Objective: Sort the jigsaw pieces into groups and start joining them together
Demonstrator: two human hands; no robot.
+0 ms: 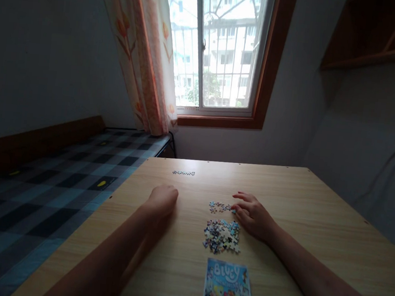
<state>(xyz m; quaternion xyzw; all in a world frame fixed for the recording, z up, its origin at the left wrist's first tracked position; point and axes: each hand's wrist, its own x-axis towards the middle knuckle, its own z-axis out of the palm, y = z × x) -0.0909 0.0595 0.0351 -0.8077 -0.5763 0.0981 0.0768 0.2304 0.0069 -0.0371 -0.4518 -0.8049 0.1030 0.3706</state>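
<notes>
My left hand is curled closed above the left part of the table, below a short joined strip of puzzle pieces. Its fingertips are turned away, so whatever they may hold is hidden. My right hand has its fingers spread, with the fingertips at the right end of a small spread group of puzzle pieces. Just nearer to me lies a heaped pile of loose puzzle pieces, mixed in colour. A blue illustrated picture sheet or box marked "Bluey" lies flat at the front.
The light wooden table reaches toward the window wall. On the left, a bed with a checked cover runs along the table's edge. A flowered curtain hangs beside the window. A wooden shelf is fixed at upper right.
</notes>
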